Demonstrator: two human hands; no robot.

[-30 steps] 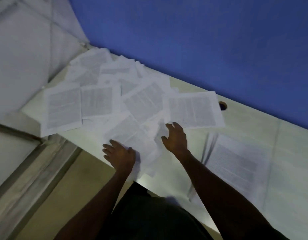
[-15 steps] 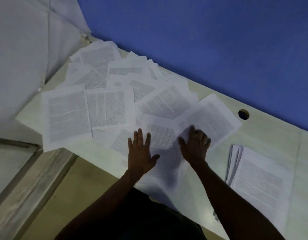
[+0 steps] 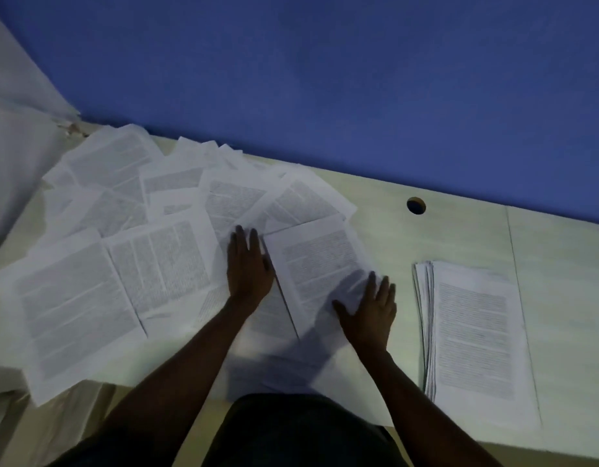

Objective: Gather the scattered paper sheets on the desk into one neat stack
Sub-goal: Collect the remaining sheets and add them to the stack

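bench: pale, wide, under everything.
scattered sheets: overlapping from 9 to 12 o'clock of the hands.
stack: gathered, squared, at 3 o'clock, apart from the rest.
top sheet: between both hands, tilted.
left hand: fingers straight, flat on paper.
right hand: fingers spread, pressing the sheet's corner.
step: collecting loose pages; next likely sliding this one toward 3 o'clock onto the stack.
change: hands now wider apart than half a second ago.

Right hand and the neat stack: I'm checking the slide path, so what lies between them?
In the head view, only bare desk separates the right hand from the neat stack.
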